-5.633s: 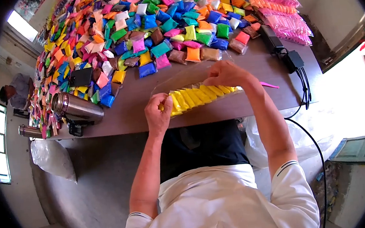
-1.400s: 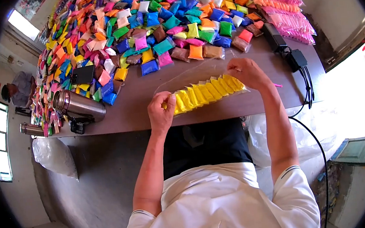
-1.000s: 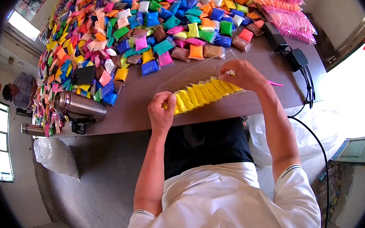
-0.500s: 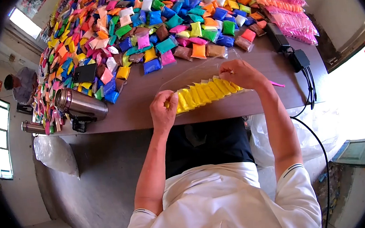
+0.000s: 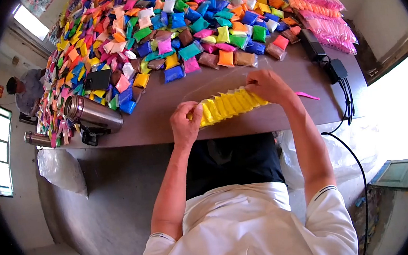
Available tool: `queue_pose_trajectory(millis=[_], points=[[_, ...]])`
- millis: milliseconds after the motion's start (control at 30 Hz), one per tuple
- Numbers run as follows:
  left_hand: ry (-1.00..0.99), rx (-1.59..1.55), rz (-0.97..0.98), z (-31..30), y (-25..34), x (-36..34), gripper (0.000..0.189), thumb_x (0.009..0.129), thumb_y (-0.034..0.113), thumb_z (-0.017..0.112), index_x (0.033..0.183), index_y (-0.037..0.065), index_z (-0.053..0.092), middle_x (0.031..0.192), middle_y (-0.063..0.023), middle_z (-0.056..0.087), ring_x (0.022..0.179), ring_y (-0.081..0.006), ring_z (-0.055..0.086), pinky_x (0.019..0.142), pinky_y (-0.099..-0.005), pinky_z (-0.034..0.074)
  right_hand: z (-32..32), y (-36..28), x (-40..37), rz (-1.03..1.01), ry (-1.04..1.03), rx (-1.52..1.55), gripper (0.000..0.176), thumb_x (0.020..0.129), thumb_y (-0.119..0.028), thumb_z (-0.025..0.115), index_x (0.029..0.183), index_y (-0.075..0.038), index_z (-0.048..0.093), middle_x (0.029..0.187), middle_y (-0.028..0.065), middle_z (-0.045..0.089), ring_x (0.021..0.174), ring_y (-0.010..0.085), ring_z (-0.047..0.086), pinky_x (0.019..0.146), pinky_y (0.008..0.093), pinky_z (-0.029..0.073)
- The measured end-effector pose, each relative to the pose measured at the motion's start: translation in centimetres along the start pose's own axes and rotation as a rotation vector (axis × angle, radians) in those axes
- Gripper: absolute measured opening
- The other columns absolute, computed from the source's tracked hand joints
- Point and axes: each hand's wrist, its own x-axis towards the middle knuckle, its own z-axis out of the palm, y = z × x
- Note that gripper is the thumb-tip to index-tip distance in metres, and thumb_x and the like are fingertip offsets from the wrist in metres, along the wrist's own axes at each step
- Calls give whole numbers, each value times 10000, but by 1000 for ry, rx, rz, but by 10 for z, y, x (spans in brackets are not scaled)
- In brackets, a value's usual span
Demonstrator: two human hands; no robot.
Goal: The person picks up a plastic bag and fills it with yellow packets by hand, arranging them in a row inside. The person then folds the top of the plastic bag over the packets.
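A clear plastic bag with a row of small yellow packets [image 5: 231, 104] is stretched between my hands, just above the front part of the table. At the row's left end, my left hand [image 5: 186, 121] is closed with the thumb pressed on the plastic. My right hand [image 5: 269, 85] pinches the other end, its fingertips partly hidden behind the knuckles. Some loose clear film shows beyond the row, toward the heap. To the right of my right hand lies a thin pink strip [image 5: 308, 96] on the table.
Small packets in many colours [image 5: 195, 26] are heaped across the table's [image 5: 158, 126] back and left. A steel flask [image 5: 93, 113] and a black phone [image 5: 98, 80] lie at left. Bagged pink packets [image 5: 328, 24] and a black adapter [image 5: 336, 70] with cables are at right. A person [image 5: 28, 92] is at far left.
My hands keep hold of the bag of yellow packets; the right hand has turned slightly, knuckles more upward. The whole view has shifted a little. The person at far left has moved slightly.
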Motion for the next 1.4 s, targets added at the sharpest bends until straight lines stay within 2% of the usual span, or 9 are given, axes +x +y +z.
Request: queue_pose_trajectory(millis=[100,167,267,567,700,933,1133,1233,1400], points=[[-63,-15,-46,-3,-2,0,403,931,422,620,948,25,682,945,-87,665,894,-179,647,785,-301,527,-1,-2,-5,-33,64,-70,171,830,-172,657,904,-19,669,883,150,672,843,288,647,743,376,511],[-39,-11,-15,-1,-3,0,363,927,376,632,918,16,673,924,-96,666,851,-199,655,752,-305,534,5,8,-6,-308,402,-190,147,824,-142,642,906,-27,683,891,153,677,838,333,650,750,423,518],[-17,-4,13,-1,-3,0,333,926,337,639,886,8,664,907,-106,667,810,-220,664,722,-309,543,-8,1,-8,-236,485,-120,139,820,-110,652,919,-18,685,911,145,677,847,319,654,757,415,520],[-23,-1,16,-1,-2,0,362,934,358,633,883,1,662,914,-106,667,803,-213,660,720,-298,542,0,-29,-35,-216,235,181,143,826,-114,656,938,-27,675,885,147,668,840,312,651,742,405,523],[-17,-6,2,0,-3,0,350,934,348,636,879,4,662,909,-105,668,799,-209,657,717,-294,539,21,-28,-31,-297,372,-71,149,832,-89,636,968,-31,657,1024,123,661,1002,322,605,859,409,488],[-5,-2,61,1,-5,0,320,934,316,637,881,1,658,901,-111,668,788,-215,658,705,-301,535,35,-23,-21,-387,387,-178,145,814,-73,648,954,-37,635,1019,120,623,995,295,571,881,398,455],[12,-5,49,0,-4,1,299,929,292,642,878,-2,656,896,-111,668,780,-217,659,698,-303,534,50,-37,-24,-204,518,-179,184,789,-64,652,969,-44,620,1005,109,600,1002,295,551,881,401,440],[0,-11,49,0,-1,2,284,924,276,648,877,-3,656,897,-112,668,775,-215,659,697,-302,535,47,-28,-19,-355,582,-202,172,797,-73,653,961,-43,610,1018,115,603,1026,301,552,867,409,444],[-47,8,2,-2,-6,1,373,938,379,614,927,12,678,939,-108,673,888,-203,658,778,-313,528,35,-21,-12,-291,302,-118,77,881,-96,587,931,-40,600,864,144,640,879,332,621,816,411,491]])
